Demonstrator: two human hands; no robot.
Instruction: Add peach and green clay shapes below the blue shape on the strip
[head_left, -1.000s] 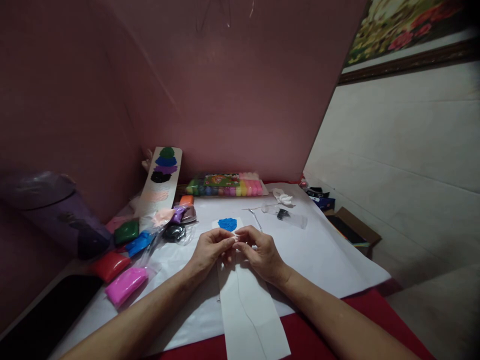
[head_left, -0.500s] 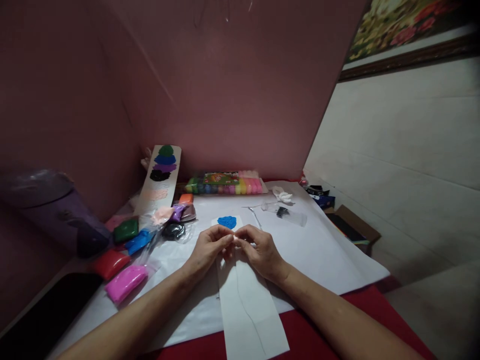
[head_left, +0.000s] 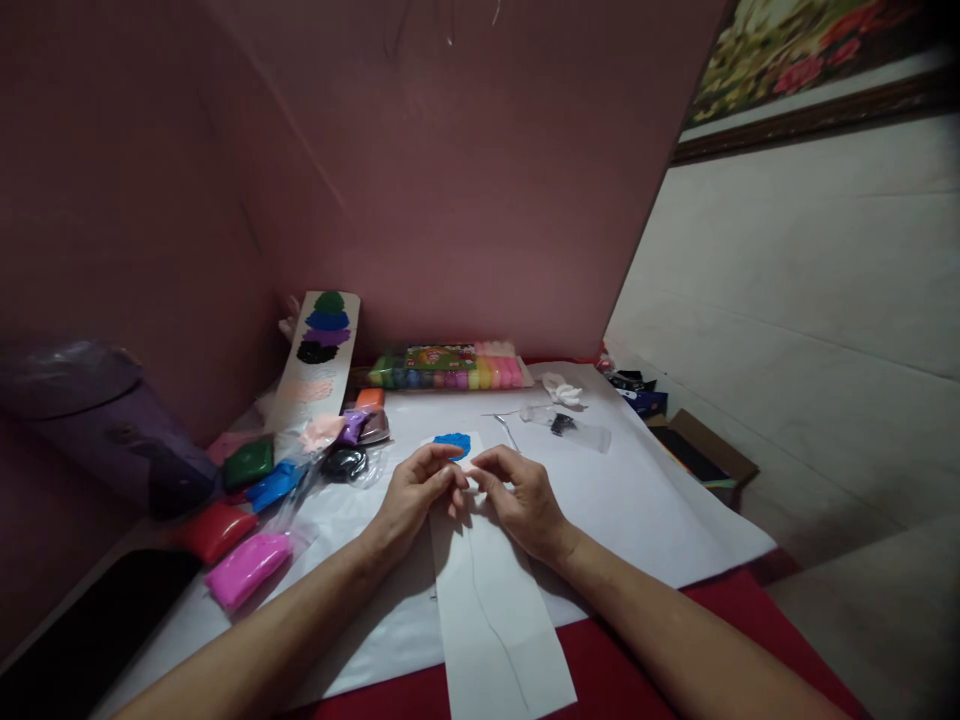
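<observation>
Right in the centre, a white card strip (head_left: 499,630) is laid lengthwise on the white sheet (head_left: 645,500), its near end stretched over the red surface (head_left: 731,620). A thin, wavy line is seen running down it, and its far end is topped by a bright blue clay patch (head_left: 454,444). Just on the near side of that patch, both hands are held over the strip, fingertips nearly meeting. The left hand (head_left: 415,492) is curled, thumb brought up to the fingers; the right hand (head_left: 525,508) is bent, with thumb and forefinger drawn close. Whether anything is pinched in either one cannot be told.

Beyond, a slim metallic tool (head_left: 506,433) is seen, with a clear plastic packet (head_left: 589,435) to its right. Over on the left, bagged clays are scattered: pink (head_left: 249,572), red (head_left: 216,532), green (head_left: 249,463). Farthest back, a multicoloured clay pack (head_left: 450,368) is set near the wall.
</observation>
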